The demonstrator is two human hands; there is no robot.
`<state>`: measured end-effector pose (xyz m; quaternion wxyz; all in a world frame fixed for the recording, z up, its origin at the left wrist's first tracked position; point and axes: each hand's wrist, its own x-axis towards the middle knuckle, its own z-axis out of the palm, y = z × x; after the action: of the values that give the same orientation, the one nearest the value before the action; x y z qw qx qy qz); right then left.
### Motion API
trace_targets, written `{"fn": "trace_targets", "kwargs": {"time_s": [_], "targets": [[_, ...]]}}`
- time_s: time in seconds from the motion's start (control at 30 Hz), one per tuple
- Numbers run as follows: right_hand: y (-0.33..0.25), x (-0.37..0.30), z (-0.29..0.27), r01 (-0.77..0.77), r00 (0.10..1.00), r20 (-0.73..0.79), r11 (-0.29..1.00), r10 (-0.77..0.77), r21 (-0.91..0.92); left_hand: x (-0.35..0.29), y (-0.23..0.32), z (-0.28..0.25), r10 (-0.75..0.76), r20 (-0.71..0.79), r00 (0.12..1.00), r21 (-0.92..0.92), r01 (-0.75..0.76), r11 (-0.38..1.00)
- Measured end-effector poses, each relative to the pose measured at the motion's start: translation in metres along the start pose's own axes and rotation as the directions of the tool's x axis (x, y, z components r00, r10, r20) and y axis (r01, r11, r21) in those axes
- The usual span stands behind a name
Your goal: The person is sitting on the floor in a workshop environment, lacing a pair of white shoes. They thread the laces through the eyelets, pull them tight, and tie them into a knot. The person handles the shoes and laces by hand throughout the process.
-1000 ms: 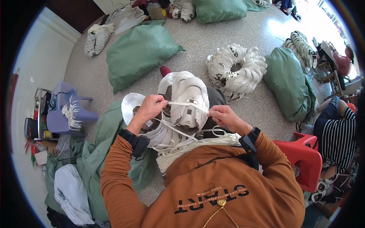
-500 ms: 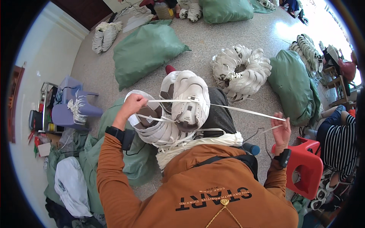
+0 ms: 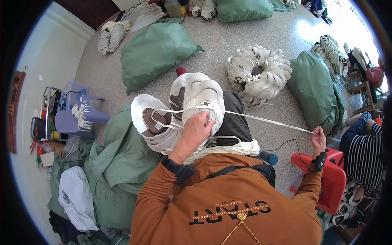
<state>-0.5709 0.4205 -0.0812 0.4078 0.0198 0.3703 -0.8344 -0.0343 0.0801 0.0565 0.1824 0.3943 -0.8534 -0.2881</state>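
A white-and-grey sneaker (image 3: 203,92) rests on my lap, with a flat white shoelace (image 3: 261,118) running across its front. My left hand (image 3: 196,131) is closed at the sneaker's lacing area, and its fingertips are partly hidden. Out to the right, my right hand (image 3: 318,141) pinches one end of the shoelace, stretched nearly straight from the sneaker. To the left, the lace loops loosely above a row of nested white shoe uppers (image 3: 142,118). A bundle of white laces (image 3: 241,149) lies across my lap.
Green sacks (image 3: 157,53) lie on the floor ahead, another sack (image 3: 314,90) to the right. A ring of nested shoe uppers (image 3: 259,75) sits between them. Beside my right arm is a red stool (image 3: 332,179); a purple stool (image 3: 81,118) stands left. A person in stripes (image 3: 365,155) sits at right.
My left hand has let go of the lace's left part and moved right and down onto the sneaker. My right hand has moved farther right and slightly down, drawing the lace out longer.
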Motion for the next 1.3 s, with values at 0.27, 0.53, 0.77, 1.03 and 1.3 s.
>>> {"fn": "trace_targets", "kwargs": {"time_s": [0.27, 0.53, 0.77, 1.03, 1.3], "targets": [[0.212, -0.068, 0.285, -0.301, 0.775, 0.199, 0.628, 0.599, -0.717, -0.007, -0.011, 0.019, -0.217, 0.003, 0.976, -0.213, 0.213, 0.954], [0.288, -0.057, 0.354, -0.059, 0.66, 0.291, 0.434, 0.693, -0.899, -0.004, -0.009, 0.024, -0.234, 0.022, 0.972, -0.358, 0.227, 0.906], [0.289, -0.048, 0.374, 0.174, 0.621, 0.308, 0.257, 0.721, -0.951, -0.005, -0.01, 0.023, -0.225, 0.03, 0.974, -0.366, 0.22, 0.904], [0.302, -0.057, 0.38, 0.914, 0.404, 0.739, -0.226, 0.539, -0.335, -0.007, -0.014, 0.031, -0.164, -0.033, 0.986, -0.363, 0.141, 0.921], [0.309, -0.068, 0.359, 0.686, 0.646, 0.713, 0.203, 0.273, -0.699, -0.007, -0.022, 0.031, -0.159, 0.052, 0.986, -0.477, 0.165, 0.864]]}}
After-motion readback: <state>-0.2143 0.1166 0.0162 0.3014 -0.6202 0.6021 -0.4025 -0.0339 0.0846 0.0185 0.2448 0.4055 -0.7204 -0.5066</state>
